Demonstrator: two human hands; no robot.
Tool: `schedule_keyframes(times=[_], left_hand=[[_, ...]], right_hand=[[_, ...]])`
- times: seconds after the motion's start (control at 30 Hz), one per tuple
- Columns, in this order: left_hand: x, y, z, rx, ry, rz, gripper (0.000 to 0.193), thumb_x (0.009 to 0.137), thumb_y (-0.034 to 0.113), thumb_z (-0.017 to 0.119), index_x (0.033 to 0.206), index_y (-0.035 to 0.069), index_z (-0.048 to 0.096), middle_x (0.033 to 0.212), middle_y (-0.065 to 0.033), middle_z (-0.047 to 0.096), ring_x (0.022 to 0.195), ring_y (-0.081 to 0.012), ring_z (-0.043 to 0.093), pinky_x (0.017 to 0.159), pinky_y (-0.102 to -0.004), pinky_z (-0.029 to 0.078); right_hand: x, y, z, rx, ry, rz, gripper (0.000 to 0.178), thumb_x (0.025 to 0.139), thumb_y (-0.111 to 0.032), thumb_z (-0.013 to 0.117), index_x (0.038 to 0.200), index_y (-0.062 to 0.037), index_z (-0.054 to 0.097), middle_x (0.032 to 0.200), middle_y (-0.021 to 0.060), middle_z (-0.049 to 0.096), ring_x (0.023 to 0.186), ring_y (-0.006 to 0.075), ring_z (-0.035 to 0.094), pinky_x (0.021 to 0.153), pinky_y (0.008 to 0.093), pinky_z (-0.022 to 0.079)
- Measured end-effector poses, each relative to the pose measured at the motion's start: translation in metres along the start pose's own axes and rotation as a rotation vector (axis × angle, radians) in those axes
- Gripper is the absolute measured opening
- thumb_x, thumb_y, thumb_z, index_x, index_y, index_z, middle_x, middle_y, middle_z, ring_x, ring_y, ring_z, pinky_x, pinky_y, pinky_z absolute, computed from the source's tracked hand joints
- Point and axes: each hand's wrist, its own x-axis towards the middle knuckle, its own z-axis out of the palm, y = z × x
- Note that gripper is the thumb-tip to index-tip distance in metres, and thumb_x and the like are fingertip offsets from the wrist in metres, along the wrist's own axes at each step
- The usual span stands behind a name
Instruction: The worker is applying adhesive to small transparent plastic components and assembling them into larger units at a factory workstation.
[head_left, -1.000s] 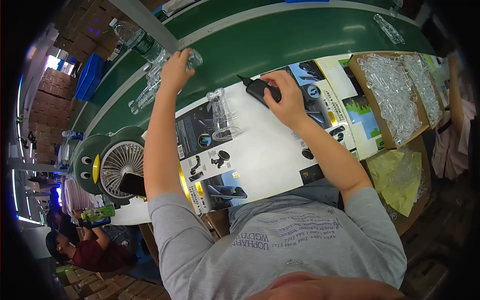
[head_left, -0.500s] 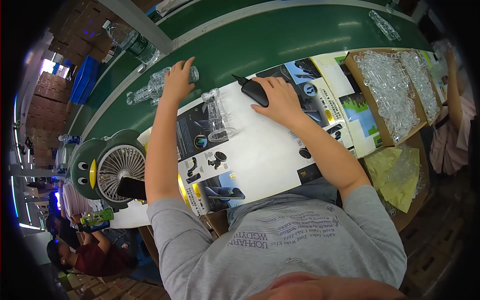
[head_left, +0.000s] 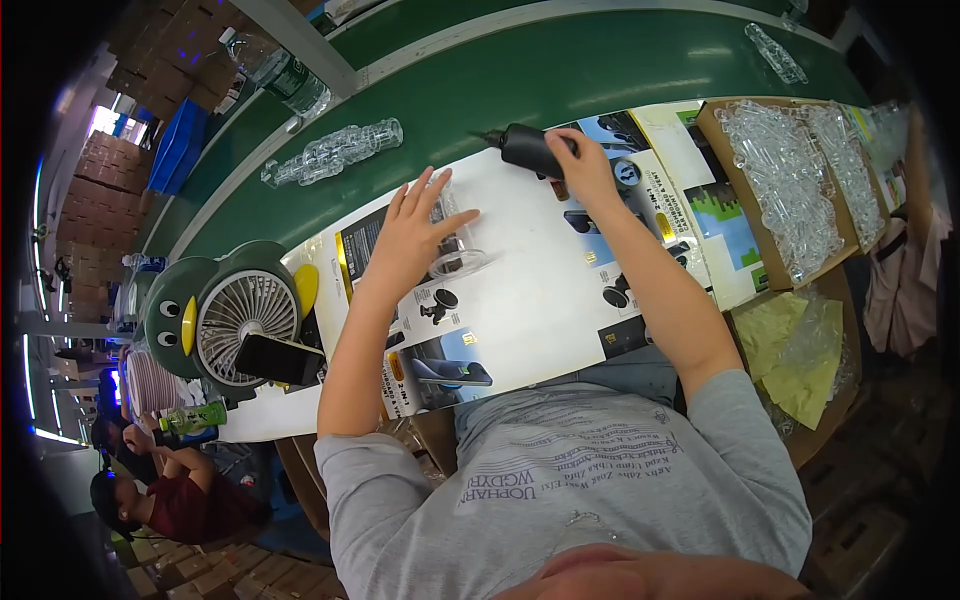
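Observation:
My right hand (head_left: 588, 172) is closed around a black squeeze bottle (head_left: 532, 150) with a thin pointed nozzle, which points left toward the green surface. My left hand (head_left: 412, 238) reaches over a clear plastic piece with a round foot (head_left: 458, 263) lying on the white printed sheet (head_left: 530, 290). Its fingers are stretched and spread, and they partly hide the piece. Beyond that hand, several clear ribbed plastic pieces (head_left: 335, 152) lie in a row on the green surface (head_left: 440, 110).
At the right stands a cardboard box (head_left: 765, 190) full of small clear parts. A green fan (head_left: 240, 320) with a phone (head_left: 282, 358) leaning before it is at the left. A water bottle (head_left: 280, 75) stands at the back left. People sit at both sides.
My left hand has moved from the clear ribbed pieces toward me and right, over the round-footed piece. My right hand has shifted right and raised the black bottle.

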Motion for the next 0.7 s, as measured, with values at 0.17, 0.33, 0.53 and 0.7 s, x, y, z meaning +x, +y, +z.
schedule_keyframes(times=[0.17,0.33,0.53,0.7], left_hand=[[-0.007,0.008,-0.001,-0.250,0.126,-0.074,0.063,0.056,0.001,0.070,0.115,0.018,0.055,0.133,-0.0114,0.039,0.127,-0.0290,0.032,0.103,-0.0407,0.029],[-0.018,0.013,0.015,-0.866,0.439,-0.470,0.054,0.069,0.004,0.060,0.120,0.001,0.042,0.115,-0.0141,0.053,0.106,-0.0211,0.052,0.089,-0.0326,0.042],[-0.026,0.017,0.016,-1.380,0.553,-0.537,0.051,0.075,0.002,0.057,0.122,0.003,0.035,0.106,-0.0131,0.055,0.098,-0.0189,0.056,0.086,-0.0299,0.043],[-0.028,0.021,0.020,-1.406,0.494,-0.604,0.045,0.079,0.006,0.060,0.118,0.003,0.039,0.101,-0.0096,0.056,0.093,-0.0161,0.057,0.081,-0.0272,0.044]], right_hand=[[0.004,-0.002,-0.003,0.529,-0.003,0.045,0.038,0.082,-0.022,0.065,0.111,-0.0021,0.051,0.098,0.0060,0.055,0.083,0.0097,0.055,0.068,0.0197,0.045],[0.007,-0.002,-0.007,0.846,0.070,0.081,0.030,0.075,-0.016,0.072,0.098,-0.0085,0.053,0.094,0.0044,0.055,0.091,0.0112,0.051,0.072,0.0249,0.042],[0.005,-0.010,-0.014,1.101,0.067,0.156,0.034,0.073,-0.020,0.073,0.099,-0.0117,0.052,0.096,0.0029,0.055,0.091,0.0116,0.050,0.071,0.0250,0.040],[-0.003,-0.012,-0.014,1.029,0.024,0.287,0.035,0.078,-0.026,0.066,0.106,-0.0120,0.050,0.098,0.0027,0.056,0.090,0.0118,0.053,0.072,0.0255,0.044]])
